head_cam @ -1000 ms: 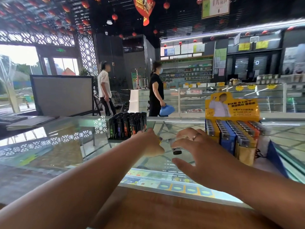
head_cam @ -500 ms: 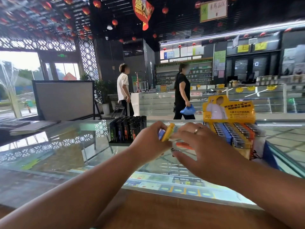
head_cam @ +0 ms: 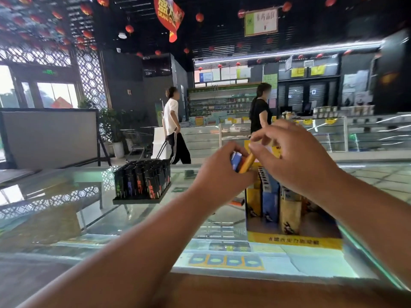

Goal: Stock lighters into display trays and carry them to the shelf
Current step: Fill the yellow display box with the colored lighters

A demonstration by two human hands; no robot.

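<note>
Stocking step – the left hand (head_cam: 222, 176) has its grip clamped on loose lighters (head_cam: 236, 162) above the yellow tray (head_cam: 293, 241) on the tabletop (head_cam: 89, 218), the right hand (head_cam: 295, 158) pinches the yellow lighter (head_cam: 247, 164) – next it probably needs slotting upright into a free gap

A glass counter (head_cam: 66, 207) with a wooden edge (head_cam: 244, 292) spans the foreground, with blue-and-yellow packets (head_cam: 226, 261) under the glass. Behind it to the left a grey board (head_cam: 49, 136) stands beside a potted plant (head_cam: 111, 125). Farther back, a person in white (head_cam: 171, 121) pulls a trolley handle (head_cam: 161, 150), and a person in black (head_cam: 259, 116) stands near glass cases (head_cam: 329, 134). Red lanterns (head_cam: 199, 17) and a red banner (head_cam: 169, 12) hang overhead.
</note>
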